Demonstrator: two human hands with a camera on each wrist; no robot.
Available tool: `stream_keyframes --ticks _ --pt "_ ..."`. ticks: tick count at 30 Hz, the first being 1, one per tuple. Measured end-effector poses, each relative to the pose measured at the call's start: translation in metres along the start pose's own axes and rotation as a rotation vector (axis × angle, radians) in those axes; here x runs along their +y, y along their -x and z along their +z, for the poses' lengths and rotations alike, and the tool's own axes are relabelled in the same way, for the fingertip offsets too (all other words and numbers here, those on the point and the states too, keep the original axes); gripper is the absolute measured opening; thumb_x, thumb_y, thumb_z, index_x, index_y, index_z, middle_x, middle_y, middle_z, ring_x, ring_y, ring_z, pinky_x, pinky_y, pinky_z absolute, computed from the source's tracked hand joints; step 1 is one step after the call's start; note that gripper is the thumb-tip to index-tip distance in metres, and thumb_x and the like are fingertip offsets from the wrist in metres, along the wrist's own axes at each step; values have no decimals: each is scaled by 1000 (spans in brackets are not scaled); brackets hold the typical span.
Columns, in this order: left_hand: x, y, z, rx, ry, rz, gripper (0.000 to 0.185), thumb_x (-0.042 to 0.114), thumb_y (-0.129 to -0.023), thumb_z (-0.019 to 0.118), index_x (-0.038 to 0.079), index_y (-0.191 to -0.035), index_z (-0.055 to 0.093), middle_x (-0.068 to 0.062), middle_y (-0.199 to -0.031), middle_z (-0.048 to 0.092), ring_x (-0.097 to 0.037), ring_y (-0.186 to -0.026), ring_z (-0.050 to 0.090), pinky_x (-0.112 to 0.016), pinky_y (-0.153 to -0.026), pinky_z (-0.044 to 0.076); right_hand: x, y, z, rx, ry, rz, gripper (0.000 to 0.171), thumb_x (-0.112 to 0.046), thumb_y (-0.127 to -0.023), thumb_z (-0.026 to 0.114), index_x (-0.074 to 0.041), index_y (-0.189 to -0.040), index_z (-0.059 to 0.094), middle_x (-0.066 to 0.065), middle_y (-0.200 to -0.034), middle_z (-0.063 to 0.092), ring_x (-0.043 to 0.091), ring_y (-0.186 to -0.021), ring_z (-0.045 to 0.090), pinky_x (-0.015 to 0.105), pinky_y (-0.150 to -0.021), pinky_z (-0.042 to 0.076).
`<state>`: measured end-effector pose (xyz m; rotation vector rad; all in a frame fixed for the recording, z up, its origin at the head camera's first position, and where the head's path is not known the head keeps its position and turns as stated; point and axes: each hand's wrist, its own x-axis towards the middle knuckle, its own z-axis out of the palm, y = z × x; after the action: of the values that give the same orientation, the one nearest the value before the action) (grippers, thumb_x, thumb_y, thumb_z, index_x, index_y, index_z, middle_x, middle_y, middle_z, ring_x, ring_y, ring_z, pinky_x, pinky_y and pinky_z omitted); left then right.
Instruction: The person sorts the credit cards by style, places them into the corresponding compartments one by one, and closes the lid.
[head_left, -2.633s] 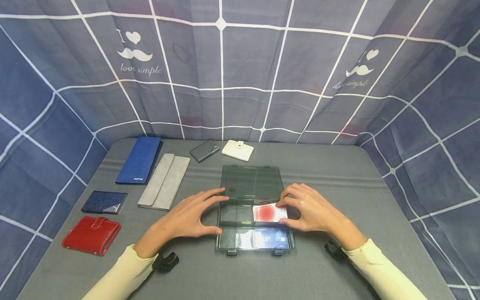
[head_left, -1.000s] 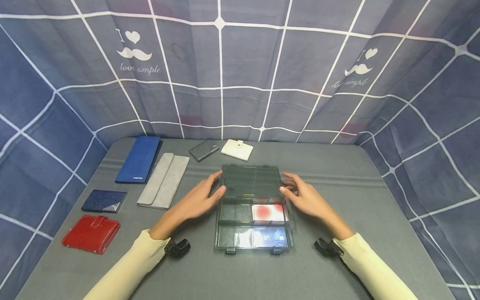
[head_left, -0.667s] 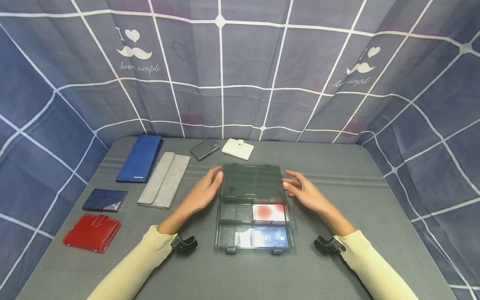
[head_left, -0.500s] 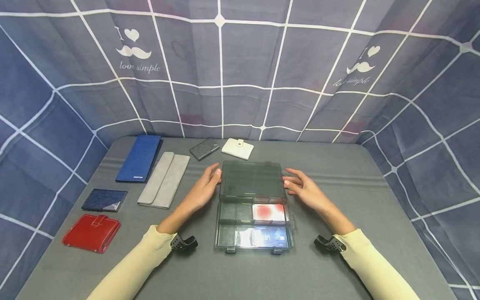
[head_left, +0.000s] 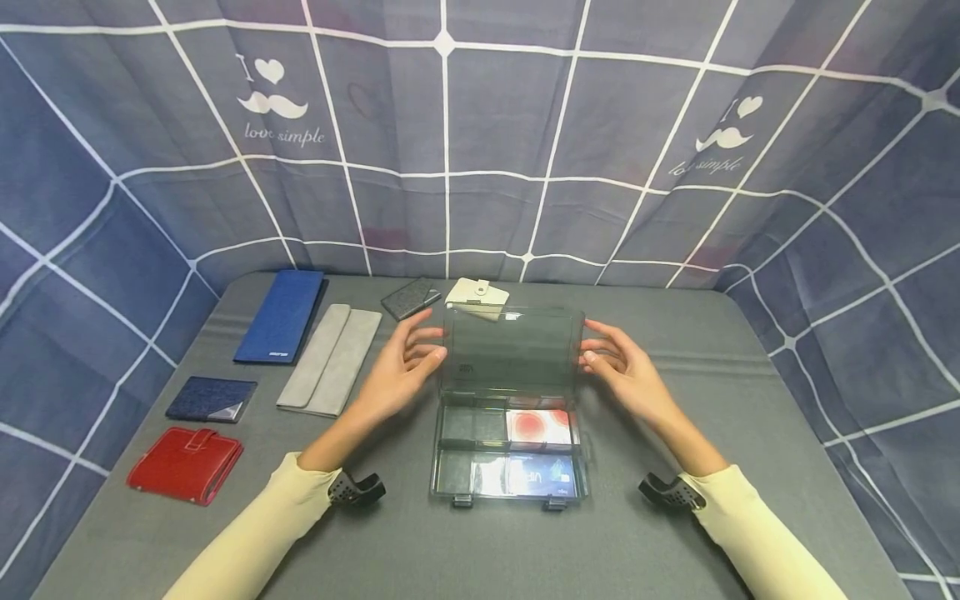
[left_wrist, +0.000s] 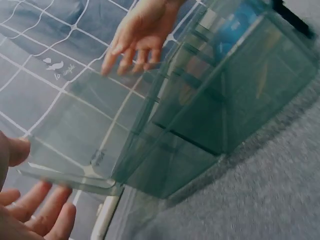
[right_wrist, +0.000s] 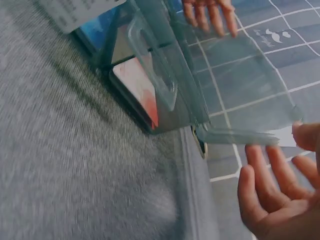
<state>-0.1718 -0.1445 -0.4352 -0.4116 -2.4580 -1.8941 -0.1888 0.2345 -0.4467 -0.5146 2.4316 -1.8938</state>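
A translucent dark green plastic storage box [head_left: 450,475] stands open at mid table, hinged at the back. Its lid [head_left: 510,354] leans up and away, tilted back. In the head view, my left hand [head_left: 399,371] holds the lid's left edge, thumb in front and fingertips behind. My right hand [head_left: 630,371] has the right edge between thumb and fingers the same way. In the right wrist view the fingers [right_wrist: 270,185] lie along the lid's rim. Inside the box's right compartments are a white card with a red circle [head_left: 534,426] and a blue VIP card [head_left: 542,475].
Left on the grey table lie a blue folder [head_left: 280,317], a grey flap wallet [head_left: 330,358], a navy card holder [head_left: 210,398] and a red wallet [head_left: 186,462]. Behind the lid are a dark grey card holder [head_left: 408,298] and a white snap wallet [head_left: 476,292].
The right hand has left the red-circle card. Both hands moved back to the lid's sides, and the lid has swung up from lying back to a steeper tilt, now overlapping the white wallet.
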Motion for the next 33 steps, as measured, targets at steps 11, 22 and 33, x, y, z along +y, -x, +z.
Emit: stream_keyframes --ticks 11,22,33 --pt "1 28 -13 -89 -129 296 47 2 -103 69 7 -149 61 -12 -133 72 -31 -121 71 -43 -105 57 -16 30 -11 -109 199 -290 54 14 -100 63 -2 -152 58 17 -126 74 10 -112 72 22 -94 58" --pt "-7 54 -27 -375 -358 558 45 4 -97 78 21 -138 73 -6 -145 66 -24 -138 60 -39 -111 52 -11 67 -16 -315 348 -581 62 18 -81 78 -6 -138 72 13 -137 68 20 -129 64 19 -109 47" --pt "-13 71 -30 -508 -602 666 58 44 -82 92 29 -136 76 -8 -157 58 -31 -147 51 -56 -110 52 -5 83 -5 -408 584 -658 59 -10 -77 84 -27 -133 75 9 -148 62 26 -138 55 23 -120 33"
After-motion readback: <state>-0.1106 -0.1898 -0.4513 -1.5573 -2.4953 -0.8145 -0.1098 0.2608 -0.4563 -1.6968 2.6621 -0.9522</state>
